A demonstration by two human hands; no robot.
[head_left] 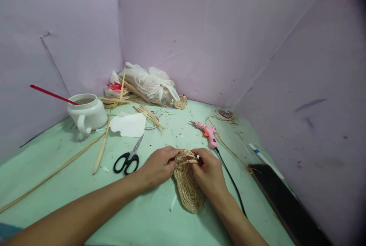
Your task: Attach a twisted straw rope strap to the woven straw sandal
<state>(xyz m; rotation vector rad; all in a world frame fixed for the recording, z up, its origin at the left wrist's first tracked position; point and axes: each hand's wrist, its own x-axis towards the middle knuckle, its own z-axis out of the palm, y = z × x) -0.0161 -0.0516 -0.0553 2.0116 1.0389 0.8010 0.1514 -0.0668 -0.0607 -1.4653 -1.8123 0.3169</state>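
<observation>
A small woven straw slipper (188, 190) lies between my two hands, its rounded heel end toward me. Braided bands cross its far end. My left hand (160, 166) is closed on the left edge of those bands, with the fingertips partly hidden. On the other side, my right hand (210, 170) pinches the right edge, its thumb by the band. Black-handled scissors (130, 158) lie just left of my left hand. Beyond my right hand rests a pink glue gun (207, 131), its black cord running down past my right forearm.
At the left stands a white pot (87, 112) with a red stick in it. A torn white paper (128, 124), straw strips (101, 152) and a white plastic bag (148, 82) lie behind. A dark flat slab (286, 204) borders the right, beside the wall.
</observation>
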